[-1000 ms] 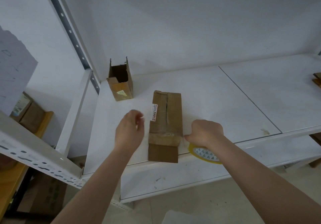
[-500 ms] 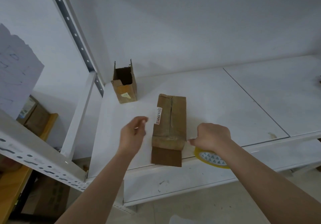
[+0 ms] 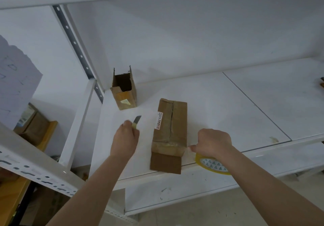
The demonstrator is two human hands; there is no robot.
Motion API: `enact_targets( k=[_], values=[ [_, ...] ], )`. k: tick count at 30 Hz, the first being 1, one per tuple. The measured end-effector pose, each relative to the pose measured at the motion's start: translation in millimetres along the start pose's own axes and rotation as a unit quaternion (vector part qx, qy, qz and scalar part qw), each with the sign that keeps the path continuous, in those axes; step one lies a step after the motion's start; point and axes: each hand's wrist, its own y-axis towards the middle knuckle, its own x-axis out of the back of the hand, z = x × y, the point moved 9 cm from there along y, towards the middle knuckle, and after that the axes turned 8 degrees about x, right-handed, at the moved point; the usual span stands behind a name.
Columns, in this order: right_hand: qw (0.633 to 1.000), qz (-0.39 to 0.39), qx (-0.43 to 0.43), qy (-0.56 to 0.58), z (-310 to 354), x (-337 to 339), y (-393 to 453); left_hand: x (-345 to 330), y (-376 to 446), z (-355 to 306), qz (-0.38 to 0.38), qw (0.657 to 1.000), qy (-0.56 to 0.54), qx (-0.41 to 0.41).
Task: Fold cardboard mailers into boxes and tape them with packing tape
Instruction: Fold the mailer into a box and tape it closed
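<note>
A long brown cardboard box [image 3: 169, 129] lies on the white shelf [image 3: 219, 113], its near end over the front edge. A strip of clear tape crosses it near that end and stretches right to the yellow tape roll [image 3: 213, 165]. My right hand [image 3: 213, 144] grips the roll and pinches the taut tape just right of the box. My left hand [image 3: 125, 139] is left of the box, closed around a small knife [image 3: 136, 121] with its blade pointing up and away.
An upright open cardboard box [image 3: 124, 90] stands at the back left of the shelf by the slotted metal post [image 3: 77, 50]. More boxes [image 3: 33, 122] sit on a lower rack at the left. A seam splits the shelf boards at the right.
My left hand, empty and loosely open before, now holds a small knife and has shifted slightly left. My right hand keeps the tape stretched from the box.
</note>
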Motion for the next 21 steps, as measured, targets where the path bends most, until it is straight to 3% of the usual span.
enact_targets(
  k=[2,4,7,9,12,17,21],
  values=[
    [1.0,0.012,0.0,0.006,1,-1,0,10,-5,-43,0.022,0.991,-0.12,-0.057],
    [1.0,0.018,-0.001,0.012,0,-1,0,-7,-13,-86,0.148,0.967,-0.19,-0.082],
    [1.0,0.016,0.002,0.022,-1,-2,0,-48,-35,-129,0.327,0.917,-0.206,-0.101],
    [0.999,0.024,0.0,0.033,-3,-4,0,-72,-38,-131,0.373,0.905,-0.184,-0.086],
    [0.991,0.065,0.003,0.114,-10,-7,-1,-91,-35,-113,0.386,0.908,-0.154,-0.057],
    [0.957,0.121,0.018,0.261,-25,-6,-15,-95,-29,-98,0.342,0.923,-0.163,-0.074],
    [0.985,0.123,0.011,0.122,-25,-13,-14,-96,-31,-99,0.33,0.927,-0.142,-0.104]
  ],
)
